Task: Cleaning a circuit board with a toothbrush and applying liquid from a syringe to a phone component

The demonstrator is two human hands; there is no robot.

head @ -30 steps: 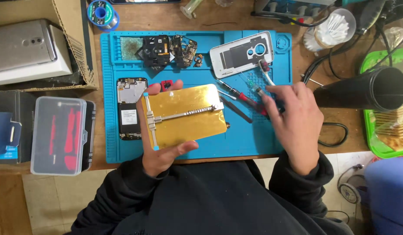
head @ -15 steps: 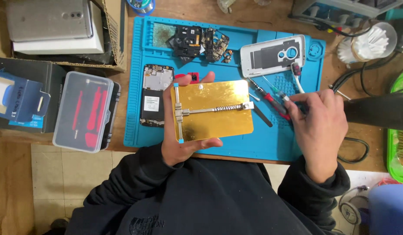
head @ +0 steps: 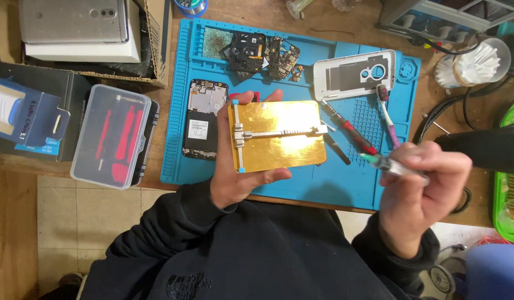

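Firmly closed fingers (head: 429,166) around syringe (head: 393,165)

Black long-sleeved sweatshirt with ribbed cuffs; faint tonal chest print; bare hands (head: 243,175).

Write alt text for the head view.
Left hand holds a gold plate over a blue mat; right hand holds a small syringe. An opened phone lies on the mat.
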